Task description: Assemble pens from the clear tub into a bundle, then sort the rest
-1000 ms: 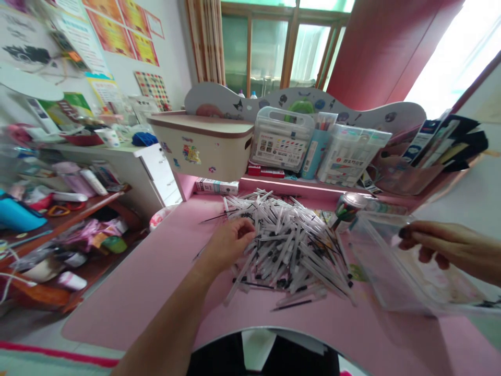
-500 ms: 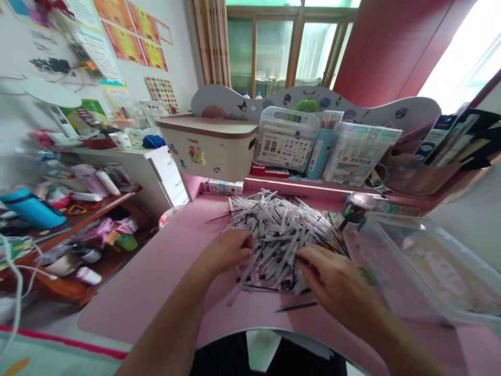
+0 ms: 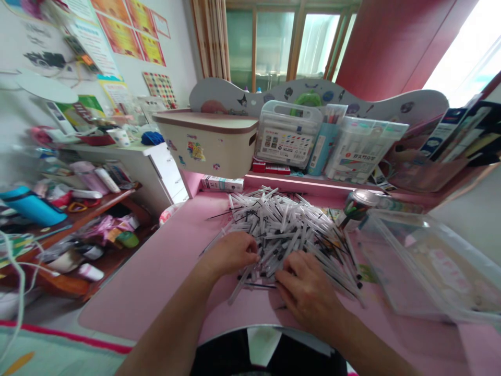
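A large heap of clear-barrelled pens (image 3: 289, 224), mixed with thin black pieces like refills, lies on the pink desk (image 3: 164, 271). My left hand (image 3: 235, 251) is at the heap's near left edge, its fingers curled together; what they hold, if anything, is hidden. At the near right edge, my right hand (image 3: 307, 287) is closed with fingertips pointing down and left into the pens. A thin dark stick (image 3: 260, 285) lies by those fingertips; I cannot tell whether they grip it.
A clear plastic bin (image 3: 426, 261) stands on the right, beside a can (image 3: 358, 203). Along the back shelf are a lidded cream box (image 3: 211, 146), a clear marker case (image 3: 287, 138) and another pen case (image 3: 362, 151). A cluttered wooden shelf (image 3: 78, 224) is on the left.
My right hand has moved left and toward me, uncovering pens on the heap's right side and covering most of the dark stick in front. My left hand has shifted slightly right.
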{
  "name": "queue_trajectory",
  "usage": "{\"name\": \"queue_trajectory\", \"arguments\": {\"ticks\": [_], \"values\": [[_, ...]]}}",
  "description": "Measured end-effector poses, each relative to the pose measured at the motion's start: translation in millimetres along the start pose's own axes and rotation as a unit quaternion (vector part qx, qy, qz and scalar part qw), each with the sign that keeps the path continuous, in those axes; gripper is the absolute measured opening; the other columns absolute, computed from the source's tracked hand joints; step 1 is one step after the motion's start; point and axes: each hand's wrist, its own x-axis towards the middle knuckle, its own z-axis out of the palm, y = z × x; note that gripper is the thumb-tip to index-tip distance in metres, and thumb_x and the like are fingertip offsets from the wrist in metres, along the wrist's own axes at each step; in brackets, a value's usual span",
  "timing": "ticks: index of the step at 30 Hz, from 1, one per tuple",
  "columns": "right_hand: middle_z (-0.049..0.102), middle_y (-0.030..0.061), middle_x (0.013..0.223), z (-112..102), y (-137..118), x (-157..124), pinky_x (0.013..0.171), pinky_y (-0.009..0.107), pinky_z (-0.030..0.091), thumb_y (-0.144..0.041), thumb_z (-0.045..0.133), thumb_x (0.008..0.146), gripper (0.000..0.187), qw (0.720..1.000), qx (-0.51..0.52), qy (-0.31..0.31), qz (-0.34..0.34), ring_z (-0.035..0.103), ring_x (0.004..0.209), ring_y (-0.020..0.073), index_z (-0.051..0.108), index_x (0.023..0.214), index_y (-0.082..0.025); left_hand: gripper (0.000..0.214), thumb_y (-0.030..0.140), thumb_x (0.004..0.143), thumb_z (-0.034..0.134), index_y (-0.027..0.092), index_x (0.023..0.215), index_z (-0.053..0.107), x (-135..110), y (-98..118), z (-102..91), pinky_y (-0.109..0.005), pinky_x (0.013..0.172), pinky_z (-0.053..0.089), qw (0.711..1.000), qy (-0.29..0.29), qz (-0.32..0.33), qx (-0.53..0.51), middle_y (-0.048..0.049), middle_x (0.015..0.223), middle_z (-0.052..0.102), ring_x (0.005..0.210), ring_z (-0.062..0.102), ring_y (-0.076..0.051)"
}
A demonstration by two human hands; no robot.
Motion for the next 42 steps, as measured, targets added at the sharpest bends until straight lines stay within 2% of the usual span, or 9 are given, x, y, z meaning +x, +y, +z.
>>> {"name": "queue_trajectory", "arguments": {"ticks": [4,9,17,20,26,29,33,38,42], "values": [[0.055,0.0040,0.080,17,-8,0,0.071,0.038,0.034,-0.017,0.069,0.081,0.008,0.997,-0.057,-0.015,-0.050,0.044,0.078,0.0218,0.063,0.076,-0.019,0.017,0.027,0.070,0.059,0.018,0.069,0.074,3,5,2.7,-0.027,0.057,0.033,1.000,0.003,-0.025,0.017,-0.0040,0.066,0.066,0.063,0.057,-0.018],[0.056,0.0039,0.082,29,-8,0,0.071,0.038,0.033,-0.016,0.071,0.080,0.009,0.996,-0.073,-0.023,-0.046,0.044,0.079,0.0220,0.064,0.075,-0.020,0.015,0.026,0.070,0.058,0.018,0.066,0.070,4,3,4.1,-0.027,0.056,0.031,0.999,0.019,-0.044,0.005,-0.0026,0.064,0.064,0.062,0.055,-0.017],[0.056,0.0045,0.080,30,-13,-1,0.071,0.037,0.036,-0.013,0.063,0.083,0.009,0.999,-0.007,0.025,-0.039,0.045,0.079,0.0215,0.065,0.077,-0.018,0.017,0.028,0.074,0.056,0.020,0.060,0.051,2,0,-12.1,-0.025,0.052,0.030,0.977,0.168,-0.065,-0.113,0.0032,0.052,0.053,0.052,0.048,-0.014],[0.057,0.0056,0.083,24,-16,0,0.073,0.036,0.040,-0.012,0.056,0.087,0.012,0.996,0.057,0.057,-0.043,0.047,0.081,0.0215,0.065,0.082,-0.017,0.020,0.034,0.080,0.053,0.020,0.067,0.049,3,-2,-13.9,-0.023,0.050,0.034,0.942,0.218,-0.063,-0.247,0.0041,0.053,0.054,0.047,0.047,-0.012],[0.063,0.0080,0.095,6,-15,0,0.079,0.035,0.048,-0.008,0.052,0.086,0.015,0.984,0.135,0.107,-0.038,0.056,0.090,0.0214,0.060,0.092,-0.019,0.020,0.035,0.078,0.061,0.019,0.078,0.048,4,1,-10.8,-0.016,0.038,0.028,0.831,0.239,-0.061,-0.498,0.0052,0.054,0.056,0.039,0.045,-0.007],[0.062,0.0032,0.076,0,-7,-2,0.065,0.029,0.048,-0.007,0.050,0.085,0.016,0.981,0.142,0.131,-0.026,0.058,0.069,0.0170,0.055,0.093,-0.019,0.023,0.030,0.075,0.068,0.017,0.081,0.050,5,5,-9.2,-0.014,0.038,0.034,0.765,0.223,-0.055,-0.601,0.0024,0.064,0.063,0.042,0.051,-0.006],[0.056,-0.0035,0.060,-6,6,-3,0.050,0.023,0.041,-0.012,0.052,0.086,0.009,0.976,0.156,0.137,0.066,0.053,0.049,0.0118,0.056,0.086,-0.020,0.012,0.018,0.080,0.064,0.015,0.083,0.053,8,7,-7.7,-0.013,0.040,0.043,0.700,0.205,-0.081,-0.680,-0.0004,0.070,0.066,0.048,0.059,-0.007],[0.054,-0.0044,0.057,-13,16,-1,0.046,0.020,0.040,-0.017,0.052,0.085,0.008,0.955,0.220,0.096,0.171,0.052,0.047,0.0106,0.059,0.081,-0.019,0.004,0.012,0.088,0.055,0.013,0.083,0.056,10,5,-6.4,-0.013,0.040,0.047,0.655,0.228,-0.105,-0.712,-0.0015,0.068,0.066,0.048,0.061,-0.007],[0.054,-0.0043,0.056,-15,18,1,0.046,0.020,0.039,-0.016,0.051,0.082,0.010,0.947,0.249,0.060,0.196,0.052,0.048,0.0107,0.060,0.081,-0.018,0.005,0.012,0.088,0.056,0.013,0.083,0.056,11,4,-5.0,-0.013,0.041,0.048,0.656,0.238,-0.101,-0.709,-0.0019,0.068,0.067,0.049,0.061,-0.007]]}}
